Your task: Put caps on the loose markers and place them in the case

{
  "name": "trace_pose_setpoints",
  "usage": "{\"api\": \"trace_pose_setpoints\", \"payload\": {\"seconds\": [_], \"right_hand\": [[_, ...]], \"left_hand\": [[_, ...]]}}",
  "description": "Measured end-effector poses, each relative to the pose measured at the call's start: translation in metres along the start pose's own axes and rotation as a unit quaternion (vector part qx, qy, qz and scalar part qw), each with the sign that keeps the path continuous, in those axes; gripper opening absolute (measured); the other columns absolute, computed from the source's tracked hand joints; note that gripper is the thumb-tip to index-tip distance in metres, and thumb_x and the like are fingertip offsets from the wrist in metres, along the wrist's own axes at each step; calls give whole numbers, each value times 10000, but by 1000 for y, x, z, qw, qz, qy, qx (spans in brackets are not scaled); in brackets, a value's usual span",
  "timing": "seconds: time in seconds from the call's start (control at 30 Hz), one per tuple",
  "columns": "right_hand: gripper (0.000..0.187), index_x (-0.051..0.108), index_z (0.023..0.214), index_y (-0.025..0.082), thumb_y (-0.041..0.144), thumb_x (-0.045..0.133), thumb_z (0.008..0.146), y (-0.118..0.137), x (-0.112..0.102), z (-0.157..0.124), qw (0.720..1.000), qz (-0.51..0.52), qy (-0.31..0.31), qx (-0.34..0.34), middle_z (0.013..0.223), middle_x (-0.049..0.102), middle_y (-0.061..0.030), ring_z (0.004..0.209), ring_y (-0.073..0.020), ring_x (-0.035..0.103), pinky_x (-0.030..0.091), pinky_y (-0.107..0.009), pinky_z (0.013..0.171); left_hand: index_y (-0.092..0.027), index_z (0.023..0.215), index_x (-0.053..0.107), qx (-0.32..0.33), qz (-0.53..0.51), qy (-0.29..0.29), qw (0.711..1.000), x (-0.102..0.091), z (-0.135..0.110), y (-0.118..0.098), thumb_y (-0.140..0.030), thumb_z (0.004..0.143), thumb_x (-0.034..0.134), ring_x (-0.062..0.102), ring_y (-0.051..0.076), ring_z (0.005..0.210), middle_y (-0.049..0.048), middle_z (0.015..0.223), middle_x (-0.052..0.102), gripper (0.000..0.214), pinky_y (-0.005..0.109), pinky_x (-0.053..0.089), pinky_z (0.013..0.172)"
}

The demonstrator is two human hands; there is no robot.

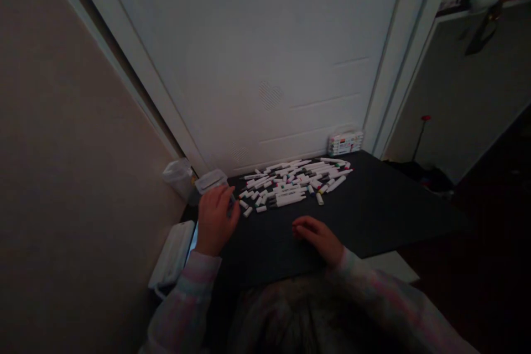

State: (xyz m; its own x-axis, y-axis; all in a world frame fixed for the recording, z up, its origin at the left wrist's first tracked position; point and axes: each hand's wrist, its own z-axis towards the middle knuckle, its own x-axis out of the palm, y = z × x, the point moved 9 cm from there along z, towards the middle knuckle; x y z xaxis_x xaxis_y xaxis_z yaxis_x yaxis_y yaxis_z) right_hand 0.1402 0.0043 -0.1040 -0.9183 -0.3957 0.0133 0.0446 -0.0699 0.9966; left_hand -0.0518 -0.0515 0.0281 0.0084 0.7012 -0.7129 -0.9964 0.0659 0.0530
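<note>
My left hand (215,220) is raised over the left side of the dark table, in front of a clear plastic box (211,180). Its thumb stands apart from the curved fingers, and I make out no held object there. Low over the middle of the table, my right hand (318,237) has its fingers curled together; whatever they may hold is hidden. Beyond both hands lies a spread of white markers (290,198), some uncapped with grey ends showing. Loose white marker caps (248,212) lie along its near left edge.
A boxed marker set (345,143) stands at the back right against a white panelled door (265,55). Another clear container (178,177) is at the left wall, above a white device (172,254). The dark tabletop (373,210) extends right. The room is dim.
</note>
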Motion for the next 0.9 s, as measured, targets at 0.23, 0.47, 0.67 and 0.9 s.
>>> {"api": "trace_pose_setpoints", "payload": {"seconds": [0.23,0.47,0.67,0.9], "right_hand": [[304,553,804,174,447,493,683,27,-36,35,991,-74,-85,-74,690,613,-29,697,-168,588,457,-306,667],[204,573,843,173,293,433,757,27,-36,60,947,-256,-127,-145,809,629,-69,756,-195,583,446,-344,733],[251,612,948,138,167,455,754,25,-2,59,883,-424,-59,-190,979,628,-129,961,-257,537,355,-411,869],[348,578,1091,148,154,452,767,17,16,54,825,-532,-18,-190,1141,581,-132,1088,-257,480,272,-442,931]], "left_hand": [[-152,1046,564,-3,-97,30,995,45,-17,-31,-232,789,484,510,243,1022,113,1053,592,281,408,403,884],[-129,1017,580,-60,-111,33,991,69,-26,-22,-206,779,476,528,251,987,121,1020,604,270,409,414,874],[-140,979,578,-110,-121,41,986,84,-34,-5,-175,778,446,538,232,947,106,977,604,243,382,434,855],[-140,948,576,-137,-130,58,980,93,-39,4,-152,769,429,536,234,948,104,956,600,232,387,434,867]]}}
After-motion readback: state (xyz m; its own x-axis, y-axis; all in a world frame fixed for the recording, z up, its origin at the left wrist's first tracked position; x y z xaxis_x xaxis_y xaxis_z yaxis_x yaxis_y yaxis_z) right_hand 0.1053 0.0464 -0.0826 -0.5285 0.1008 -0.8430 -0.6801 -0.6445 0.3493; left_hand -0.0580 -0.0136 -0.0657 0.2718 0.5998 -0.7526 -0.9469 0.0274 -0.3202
